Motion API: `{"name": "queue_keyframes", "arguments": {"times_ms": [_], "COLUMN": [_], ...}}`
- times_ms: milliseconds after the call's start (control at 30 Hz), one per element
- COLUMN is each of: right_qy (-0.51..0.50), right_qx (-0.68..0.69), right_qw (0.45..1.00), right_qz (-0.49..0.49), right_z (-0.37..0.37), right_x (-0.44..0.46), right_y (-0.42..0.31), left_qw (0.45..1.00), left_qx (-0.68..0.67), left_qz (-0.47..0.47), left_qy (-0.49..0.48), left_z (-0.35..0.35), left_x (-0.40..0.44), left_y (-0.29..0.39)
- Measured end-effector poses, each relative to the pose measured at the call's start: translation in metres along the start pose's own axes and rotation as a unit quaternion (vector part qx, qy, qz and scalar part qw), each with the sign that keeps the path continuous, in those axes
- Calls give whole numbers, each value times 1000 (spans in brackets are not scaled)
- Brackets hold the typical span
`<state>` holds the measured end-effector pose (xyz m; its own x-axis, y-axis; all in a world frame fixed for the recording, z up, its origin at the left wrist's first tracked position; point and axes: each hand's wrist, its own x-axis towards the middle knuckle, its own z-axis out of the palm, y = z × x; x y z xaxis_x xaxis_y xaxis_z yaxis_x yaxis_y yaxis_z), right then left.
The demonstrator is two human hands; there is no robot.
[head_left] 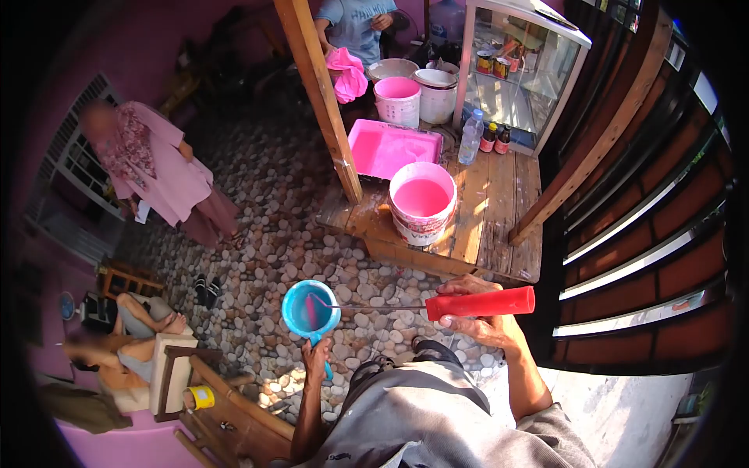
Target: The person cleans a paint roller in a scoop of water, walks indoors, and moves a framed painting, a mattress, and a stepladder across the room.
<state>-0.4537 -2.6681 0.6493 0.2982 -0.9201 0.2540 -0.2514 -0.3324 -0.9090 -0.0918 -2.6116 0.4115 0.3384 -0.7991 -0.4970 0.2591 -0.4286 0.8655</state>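
Closing around the handle of a blue dipper, the left hand's fingers are clamped on it. A rod runs from its pink tip, over the dipper's mouth, past the bucket on the table, to a red handle, clamped between the right hand's thumb and fingers.

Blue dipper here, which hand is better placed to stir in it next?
Right, probably: the right hand holds the red handle, whose rod reaches over the blue dipper; the left hand holds the dipper.
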Motion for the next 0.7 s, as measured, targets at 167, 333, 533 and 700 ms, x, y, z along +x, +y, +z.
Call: {"name": "queue_keyframes", "arguments": {"times_ms": [167,333,533,700], "right_qy": [13,17,34,64], "right_qx": [10,-55,-51,-21], "right_qw": [1000,998,998,998], "right_qz": [26,-25,-13,13], "right_z": [-11,-17,-26,-21], "right_x": [-4,-10,-11,-9], "right_y": [1,12,-17,-3], "left_qw": [999,999,998,999], "left_qx": [30,42,64,34], "left_qz": [13,-10,-10,-16], "left_qy": [-3,-1,-27,-24], "left_z": [12,20,34,44], "left_x": [-3,-3,-16,-15], "left_y": [-6,-16,4,1]}}
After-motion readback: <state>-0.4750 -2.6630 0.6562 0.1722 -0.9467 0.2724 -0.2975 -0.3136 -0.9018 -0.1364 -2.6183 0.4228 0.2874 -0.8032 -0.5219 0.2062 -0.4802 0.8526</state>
